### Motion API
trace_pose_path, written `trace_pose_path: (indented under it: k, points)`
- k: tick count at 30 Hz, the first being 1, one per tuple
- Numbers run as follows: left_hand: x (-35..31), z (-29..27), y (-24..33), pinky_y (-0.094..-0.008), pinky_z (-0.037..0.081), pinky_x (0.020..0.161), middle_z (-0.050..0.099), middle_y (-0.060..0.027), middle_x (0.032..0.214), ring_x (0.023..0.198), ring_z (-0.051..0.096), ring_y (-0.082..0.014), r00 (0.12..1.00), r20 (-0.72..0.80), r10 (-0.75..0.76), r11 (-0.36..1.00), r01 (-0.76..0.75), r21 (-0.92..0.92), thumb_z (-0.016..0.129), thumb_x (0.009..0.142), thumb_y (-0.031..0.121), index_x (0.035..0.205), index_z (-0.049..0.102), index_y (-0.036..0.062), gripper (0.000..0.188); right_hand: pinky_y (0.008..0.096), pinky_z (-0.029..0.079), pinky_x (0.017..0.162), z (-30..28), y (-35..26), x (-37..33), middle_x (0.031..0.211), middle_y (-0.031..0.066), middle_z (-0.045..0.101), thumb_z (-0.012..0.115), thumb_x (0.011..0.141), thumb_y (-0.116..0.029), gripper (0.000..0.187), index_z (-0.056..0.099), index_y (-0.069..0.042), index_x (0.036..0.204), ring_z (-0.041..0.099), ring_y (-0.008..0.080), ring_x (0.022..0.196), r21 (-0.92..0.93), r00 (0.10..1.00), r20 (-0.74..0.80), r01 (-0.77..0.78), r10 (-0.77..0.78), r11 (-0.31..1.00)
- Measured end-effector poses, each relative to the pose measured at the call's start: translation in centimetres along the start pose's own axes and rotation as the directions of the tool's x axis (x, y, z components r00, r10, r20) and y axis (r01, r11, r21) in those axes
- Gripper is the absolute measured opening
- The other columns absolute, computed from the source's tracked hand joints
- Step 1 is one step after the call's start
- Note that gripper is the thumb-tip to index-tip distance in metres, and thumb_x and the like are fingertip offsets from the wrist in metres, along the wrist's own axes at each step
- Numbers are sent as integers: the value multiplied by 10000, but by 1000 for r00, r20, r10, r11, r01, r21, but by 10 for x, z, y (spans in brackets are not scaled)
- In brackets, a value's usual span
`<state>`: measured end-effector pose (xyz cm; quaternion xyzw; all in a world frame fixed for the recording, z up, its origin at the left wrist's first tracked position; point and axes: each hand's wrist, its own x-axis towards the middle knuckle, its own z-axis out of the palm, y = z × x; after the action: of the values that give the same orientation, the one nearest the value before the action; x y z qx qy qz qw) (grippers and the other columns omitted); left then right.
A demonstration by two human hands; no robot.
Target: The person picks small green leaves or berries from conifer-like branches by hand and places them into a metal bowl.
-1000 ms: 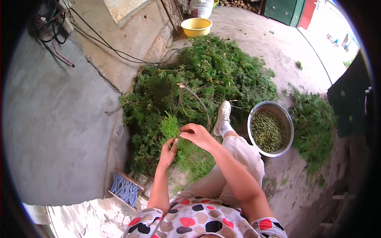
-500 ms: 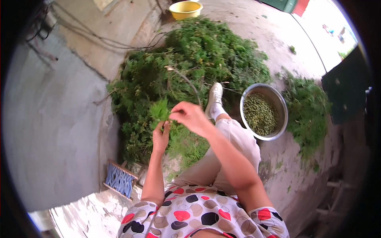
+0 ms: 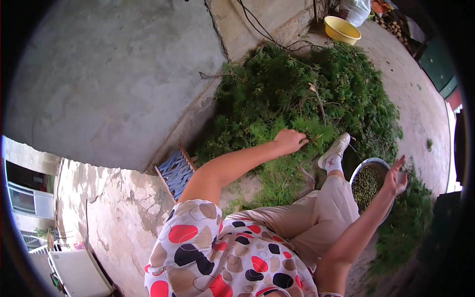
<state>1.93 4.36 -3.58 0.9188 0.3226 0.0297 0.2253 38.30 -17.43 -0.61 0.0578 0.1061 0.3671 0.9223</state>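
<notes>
My left hand (image 3: 292, 141) is closed, fingers curled on a bright green leafy sprig (image 3: 319, 133) in front of the big pile of cut green branches (image 3: 277, 84). Over the right rim of a round metal basin (image 3: 368, 162), my right hand (image 3: 395, 180) is held with its fingers stretched apart and nothing seen in them. Small round green berries (image 3: 365, 187) lie in that basin, partly hidden by my right forearm. Some loose green sprigs (image 3: 277, 183) lie on the ground below my left hand.
A low stool with a blue woven seat (image 3: 175, 171) stands by the concrete wall (image 3: 123, 84). At the far end sit a yellow basin (image 3: 341, 30) and a white sack (image 3: 357, 11). More cut branches (image 3: 403, 227) lie right of the metal basin. My shoe (image 3: 335, 150) rests against the pile.
My hands, which were together at the sprig, are now apart. The right hand has moved over to the metal basin and opened. My view has turned to the left.
</notes>
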Motion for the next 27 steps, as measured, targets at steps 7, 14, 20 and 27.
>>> trace_pose_path:
  k: [7,14,20,27]
  points:
    - [27,-5,21,-404,484,654,636,-93,766,724,597,-279,1000,-22,12,999,-11,32,442,863,384,914,632,119,330,289,489,765,0,86,-12,1070,141,554,509,820,-121,372,446,41,1149,565,210,910,-832,1000,-8,6,-22,555]
    - [6,3,26,-393,429,762,603,-62,819,855,554,-244,973,-226,37,994,-12,108,507,830,343,851,646,129,256,267,459,573,-6,209,-78,821,93,606,567,787,-49,137,614,-38,916,583,176,677,-697,852,369,518,370,-496]
    - [-2,28,46,-359,425,711,591,-53,739,787,573,-203,957,-191,220,900,-123,418,584,738,266,711,616,136,137,320,478,696,-39,223,-86,839,78,589,595,650,-39,199,642,-87,837,574,246,801,-221,598,524,783,606,-581]
    - [-23,31,42,-337,410,700,585,1,750,771,572,-166,975,-101,198,838,-115,534,591,735,236,788,601,140,109,334,474,730,-55,239,-96,952,95,516,568,663,-58,336,568,-68,999,544,257,875,-187,650,325,756,687,-627]
